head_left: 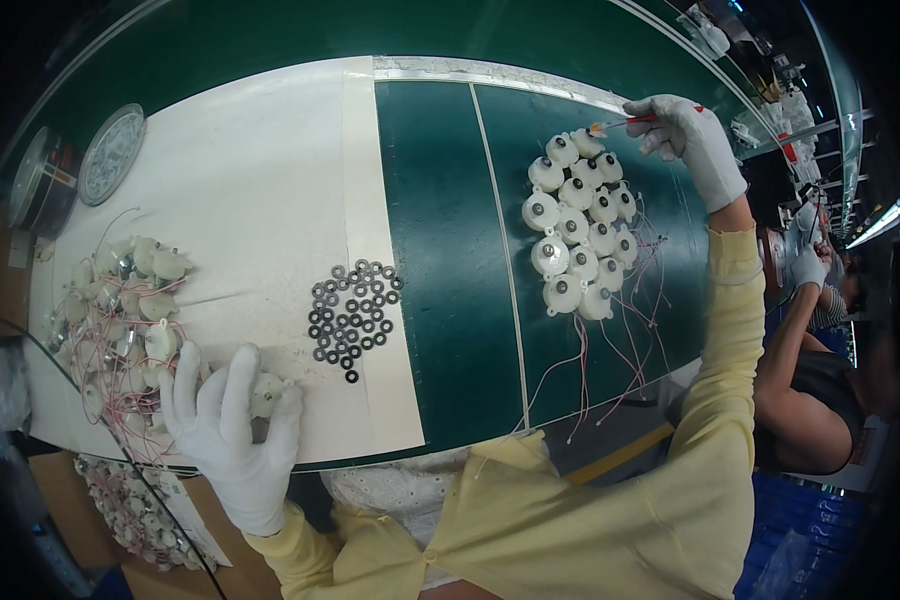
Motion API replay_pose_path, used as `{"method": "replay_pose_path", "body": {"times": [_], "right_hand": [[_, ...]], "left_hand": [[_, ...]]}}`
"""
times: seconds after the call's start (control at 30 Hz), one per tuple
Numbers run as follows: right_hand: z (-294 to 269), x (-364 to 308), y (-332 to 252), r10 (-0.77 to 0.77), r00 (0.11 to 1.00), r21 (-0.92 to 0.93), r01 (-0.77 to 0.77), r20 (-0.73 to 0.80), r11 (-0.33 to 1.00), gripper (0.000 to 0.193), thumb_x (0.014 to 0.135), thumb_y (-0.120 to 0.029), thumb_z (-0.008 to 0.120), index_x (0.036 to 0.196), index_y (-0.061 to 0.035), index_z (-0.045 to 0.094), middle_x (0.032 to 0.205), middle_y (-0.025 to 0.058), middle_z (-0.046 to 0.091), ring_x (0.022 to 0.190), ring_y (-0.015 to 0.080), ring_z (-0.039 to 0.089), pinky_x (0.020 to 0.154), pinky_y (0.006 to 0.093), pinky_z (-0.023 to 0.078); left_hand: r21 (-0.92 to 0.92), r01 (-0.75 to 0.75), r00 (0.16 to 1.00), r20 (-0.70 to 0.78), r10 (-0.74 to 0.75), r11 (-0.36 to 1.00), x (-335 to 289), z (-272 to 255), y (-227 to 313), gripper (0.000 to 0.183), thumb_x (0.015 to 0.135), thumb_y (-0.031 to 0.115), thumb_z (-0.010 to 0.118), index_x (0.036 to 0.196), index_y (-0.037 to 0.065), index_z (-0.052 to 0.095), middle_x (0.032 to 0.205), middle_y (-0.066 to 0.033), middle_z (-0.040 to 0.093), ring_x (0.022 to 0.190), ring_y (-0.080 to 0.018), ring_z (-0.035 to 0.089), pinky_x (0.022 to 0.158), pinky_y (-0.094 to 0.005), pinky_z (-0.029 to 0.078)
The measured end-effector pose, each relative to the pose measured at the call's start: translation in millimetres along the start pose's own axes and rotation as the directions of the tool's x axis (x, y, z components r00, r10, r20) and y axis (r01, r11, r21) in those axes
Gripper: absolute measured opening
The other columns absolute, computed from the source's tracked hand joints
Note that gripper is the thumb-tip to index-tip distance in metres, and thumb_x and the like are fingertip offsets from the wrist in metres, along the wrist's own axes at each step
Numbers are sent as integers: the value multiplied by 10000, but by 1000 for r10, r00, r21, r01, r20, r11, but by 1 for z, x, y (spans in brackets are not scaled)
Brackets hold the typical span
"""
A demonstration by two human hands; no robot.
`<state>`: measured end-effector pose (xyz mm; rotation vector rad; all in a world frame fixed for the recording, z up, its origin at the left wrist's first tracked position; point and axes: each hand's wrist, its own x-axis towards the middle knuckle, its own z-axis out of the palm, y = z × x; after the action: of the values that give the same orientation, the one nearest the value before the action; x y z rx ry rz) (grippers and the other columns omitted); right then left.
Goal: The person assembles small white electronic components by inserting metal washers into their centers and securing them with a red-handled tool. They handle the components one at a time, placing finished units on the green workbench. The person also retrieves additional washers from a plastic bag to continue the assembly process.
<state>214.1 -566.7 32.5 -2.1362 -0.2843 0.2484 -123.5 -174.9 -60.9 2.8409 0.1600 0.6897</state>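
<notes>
Red-handled brush (638, 120) in right hand (686, 135)

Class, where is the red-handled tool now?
At the head view's upper right, the red-handled tool is in the right hand, its tip near white round housings.

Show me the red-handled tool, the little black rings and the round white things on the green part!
Red-handled tool (640, 119): head view, on its red handle.
Black rings (354, 321): head view, on one middle ring.
Round white things (572, 225): head view, on one piece's dark centre.
</notes>
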Motion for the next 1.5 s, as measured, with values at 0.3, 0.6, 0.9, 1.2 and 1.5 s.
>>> {"method": "replay_pose_path", "body": {"times": [0.3,0.6,0.9,1.2,1.5], "right_hand": [[4,-4,3,39,999,-16,-39,-30,999,434,1020,-293,481,1183,41,704,956,123,743,703,117,661,559,200,404],[-4,-9,13,42,999,66,-40,-32,997,370,1000,-218,493,1129,27,738,972,149,767,671,125,684,543,208,419],[-14,-22,14,31,998,71,-27,-63,997,441,1020,-283,476,1196,70,673,952,146,735,687,129,665,543,202,385],[-9,-32,25,35,999,96,-32,-28,995,436,1012,-267,464,1182,55,703,962,141,746,693,126,664,564,206,414],[-12,-38,42,53,999,187,-52,-2,981,432,1022,-277,480,1200,51,696,979,121,733,732,113,661,595,200,415]], "left_hand": [[1,9,1000,7,-9,1000,0,0,0,551,749,227,825,1268,119,672,1032,-57,665,1268,-406,556,1123,-606,331],[6,6,1000,8,-6,1000,0,0,0,548,763,229,825,1276,122,666,1067,-51,662,1288,-398,544,1132,-605,328],[-14,-3,1000,24,4,1000,-2,-1,-2,552,775,180,808,1303,96,671,1136,-66,651,1340,-390,494,1128,-559,321],[-15,-12,1000,17,12,1000,-2,-1,-1,557,775,170,808,1310,100,668,1123,-68,648,1333,-391,497,1124,-555,326],[-7,-16,1000,12,16,1000,-2,-1,-1,557,772,166,808,1306,103,668,1126,-65,648,1328,-387,502,1127,-563,328]]}}
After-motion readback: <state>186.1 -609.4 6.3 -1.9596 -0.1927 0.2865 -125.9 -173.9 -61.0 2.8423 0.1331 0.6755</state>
